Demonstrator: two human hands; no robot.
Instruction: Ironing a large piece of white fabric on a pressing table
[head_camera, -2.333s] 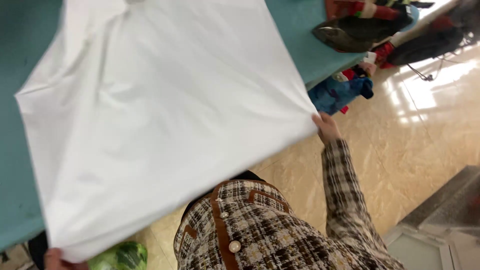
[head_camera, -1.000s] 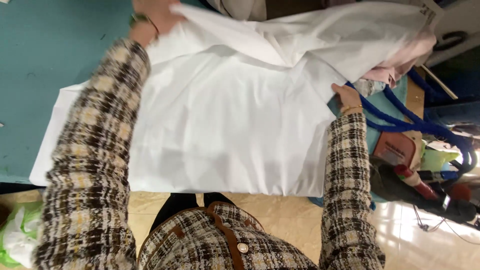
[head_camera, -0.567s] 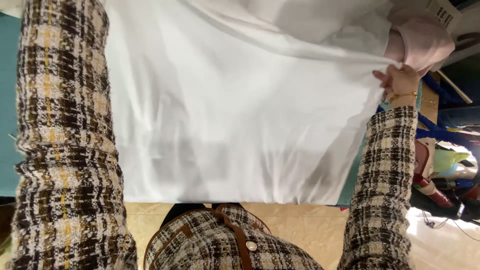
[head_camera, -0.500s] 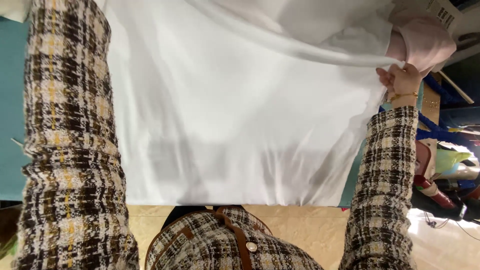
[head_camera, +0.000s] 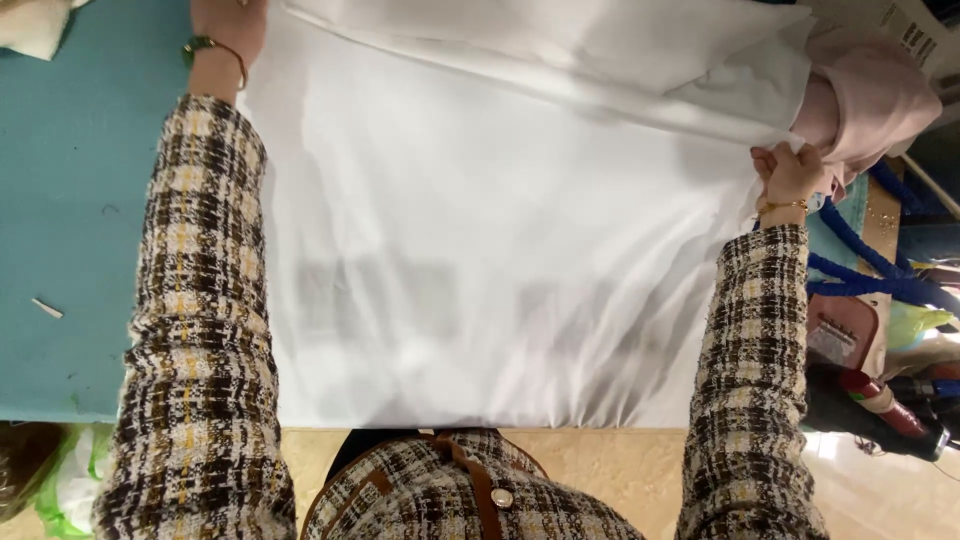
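Note:
A large white cloth (head_camera: 500, 270) lies spread over a teal table (head_camera: 90, 250), its near edge hanging at the table's front. My left hand (head_camera: 228, 25), with a bracelet at the wrist, rests on the cloth's far left part near the top of the view; its fingers are cut off by the frame. At the cloth's right edge, my right hand (head_camera: 788, 172) is closed on the fabric and pulls it taut. More white fabric is folded across the far side (head_camera: 620, 50). Both arms wear checked tweed sleeves.
A pink cloth (head_camera: 875, 95) lies bunched at the far right. Blue straps (head_camera: 860, 270), bottles and bags crowd the floor on the right. A small white scrap (head_camera: 45, 308) lies on the table's left part. A green bag (head_camera: 60, 490) sits lower left.
The cloth, held up in front of me before, now lies flat on the table. My left hand has drawn back towards the far left, so its wrist shows. My right hand stays at the right edge.

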